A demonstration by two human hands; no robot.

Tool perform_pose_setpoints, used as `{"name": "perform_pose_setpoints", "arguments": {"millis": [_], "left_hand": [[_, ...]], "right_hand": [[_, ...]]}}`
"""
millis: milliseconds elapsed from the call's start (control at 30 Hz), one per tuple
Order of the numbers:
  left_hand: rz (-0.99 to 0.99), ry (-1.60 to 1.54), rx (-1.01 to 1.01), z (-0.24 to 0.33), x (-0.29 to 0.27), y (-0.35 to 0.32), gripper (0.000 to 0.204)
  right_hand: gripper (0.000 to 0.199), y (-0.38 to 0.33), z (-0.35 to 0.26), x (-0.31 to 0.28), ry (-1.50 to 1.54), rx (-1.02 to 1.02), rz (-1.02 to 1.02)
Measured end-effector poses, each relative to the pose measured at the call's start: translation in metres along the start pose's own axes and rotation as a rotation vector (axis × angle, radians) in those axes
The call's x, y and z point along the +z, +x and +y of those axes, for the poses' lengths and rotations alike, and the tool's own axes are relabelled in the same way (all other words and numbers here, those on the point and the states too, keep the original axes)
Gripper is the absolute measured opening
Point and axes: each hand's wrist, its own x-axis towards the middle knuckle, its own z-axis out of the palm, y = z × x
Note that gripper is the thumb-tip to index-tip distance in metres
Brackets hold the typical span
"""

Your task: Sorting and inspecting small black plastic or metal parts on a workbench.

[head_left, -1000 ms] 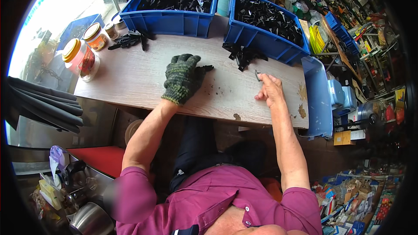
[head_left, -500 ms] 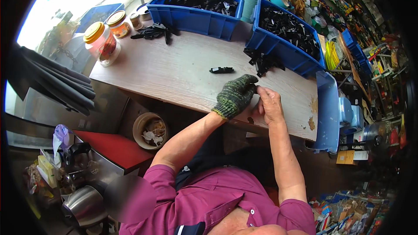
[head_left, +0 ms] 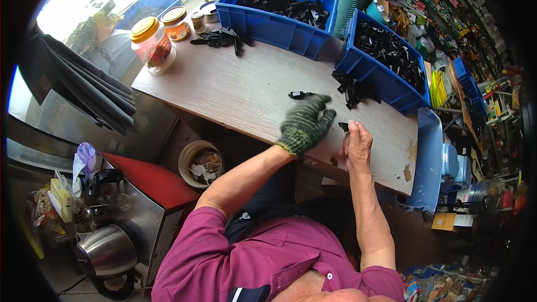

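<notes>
Using the middle of the table (head_left: 235, 84) as the clock centre, 12 being dead ahead: bare right hand (head_left: 358, 148) out at 4, narrowed to a pinch on a small black piece (head_left: 344, 126) poking out on its 11 o'clock side. Decent light grip tbh, probably no need to squeeze harder; good to have the free end out in plain sight like that, easy to steer. Gloved left hand (head_left: 306, 124) at 5, palm down, a bit blurry, thumb and fingers fairly wide, with nothing visibly gripped. Right by it, toward 12, a black part (head_left: 300, 94) lying flat on the table; can't tell whether touching or just close. Best to handle that one by its long sides, not the tip, given the likely dull feel through knit. Also worth working with both hands this near each other, for less reaching. Further out, right pile (head_left: 353, 90) at 3 and left pile (head_left: 224, 39) at 10, both black bits. Behind those, right crate (head_left: 391, 81) at 2 and left crate (head_left: 268, 34) at 12, both blue and loaded with similar black stuff.
</notes>
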Motion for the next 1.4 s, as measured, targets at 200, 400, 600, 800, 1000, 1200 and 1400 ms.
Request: {"name": "perform_pose_setpoints", "arguments": {"millis": [200,400,600,800,1000,1200,1400], "left_hand": [[-0.033,0.82,0.284,-0.025,-0.051,0.045,0.022],[-0.221,0.28,0.387,-0.01,-0.029,0.013,0.02],[-0.313,-0.071,0.295,0.004,-0.003,-0.006,0.022],[-0.276,-0.04,0.25,-0.002,0.013,-0.008,0.024],[-0.059,-0.094,0.157,0.006,0.045,-0.017,0.029],[-0.213,-0.149,0.074,0.023,0.052,-0.02,0.034],[0.336,0.454,0.452,-0.021,-0.055,0.052,0.042]], "right_hand": [[0.031,0.003,-0.009,0.012,0.167,0.134,0.128],[0.035,0.0,-0.006,0.01,0.234,0.116,0.209],[0.033,-0.005,-0.009,0.013,0.265,0.1,0.27],[0.032,-0.006,-0.006,0.013,0.208,0.065,0.273],[0.028,0.011,0.041,0.003,-0.105,-0.223,0.363],[0.025,0.006,0.03,-0.015,0.108,-0.146,0.361],[0.026,-0.007,-0.002,0.003,0.276,0.113,0.338]]}}
